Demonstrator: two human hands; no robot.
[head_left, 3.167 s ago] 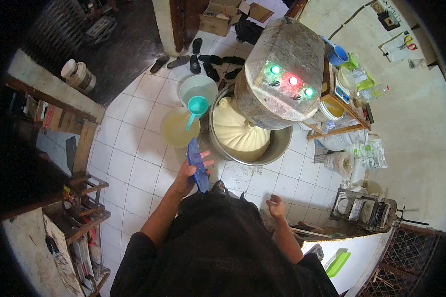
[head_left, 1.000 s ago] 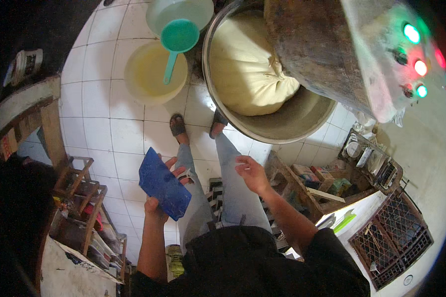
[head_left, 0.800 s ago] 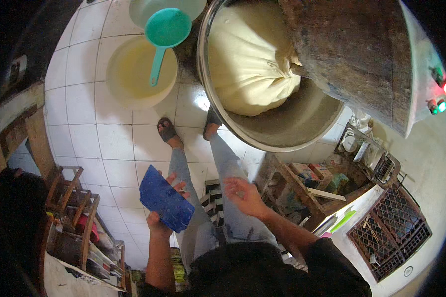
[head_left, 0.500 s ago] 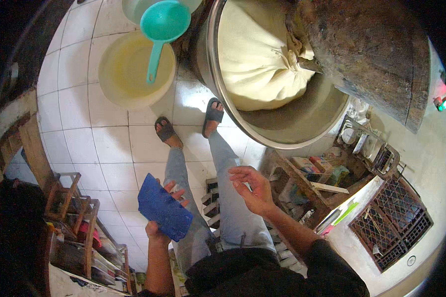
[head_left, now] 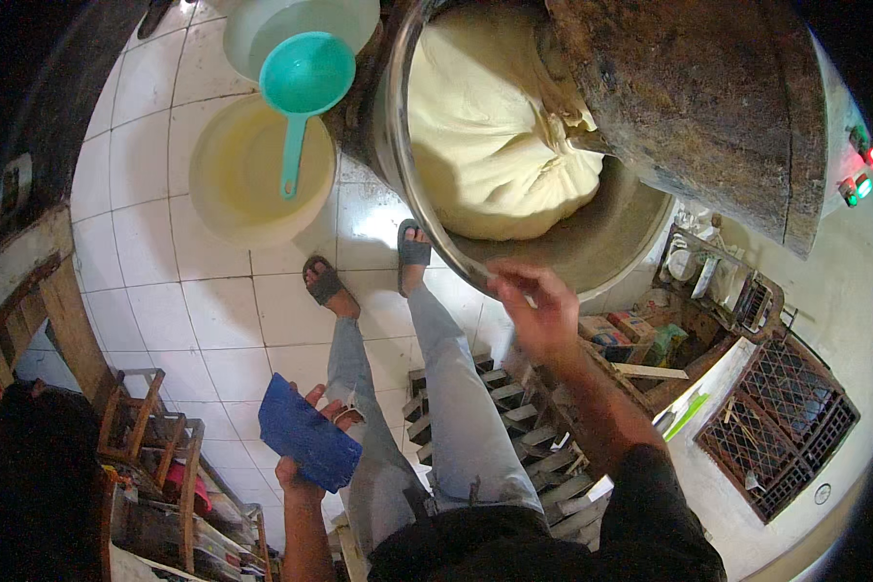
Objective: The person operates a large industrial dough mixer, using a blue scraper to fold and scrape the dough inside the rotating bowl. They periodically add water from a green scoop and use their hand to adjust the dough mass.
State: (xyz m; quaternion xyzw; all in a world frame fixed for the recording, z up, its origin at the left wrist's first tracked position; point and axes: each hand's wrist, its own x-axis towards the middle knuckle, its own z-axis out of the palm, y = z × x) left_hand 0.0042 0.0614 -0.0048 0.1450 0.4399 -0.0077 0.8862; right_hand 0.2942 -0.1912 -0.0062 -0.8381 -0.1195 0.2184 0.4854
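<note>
My left hand [head_left: 303, 469] grips a blue dough scraper [head_left: 311, 434], a flat rectangular plate held in front of my left leg, with fingers behind it and the thumb at its near edge. My right hand [head_left: 541, 312] is slightly blurred at the near rim of a large metal mixing bowl [head_left: 621, 254]. Its loosely bent fingers hold nothing, and I cannot tell whether they touch the rim. Inside the bowl lies a big mass of pale, smooth dough [head_left: 495, 136], gathered in folds around the mixer's dough hook, which is partly hidden by the worn mixer head [head_left: 698, 107].
A teal dipper [head_left: 307, 73] rests across a pale basin [head_left: 262, 175] and a second tub [head_left: 242, 39] on the white tiled floor. Crates [head_left: 781, 427] and a cluttered wooden shelf [head_left: 640, 335] stand right; wooden racks [head_left: 160, 417] stand left. Red and green lights glow far right.
My right hand has moved forward from above my right leg to the bowl's rim. My left hand keeps the scraper, slightly lower in view. The view has shifted a little.
</note>
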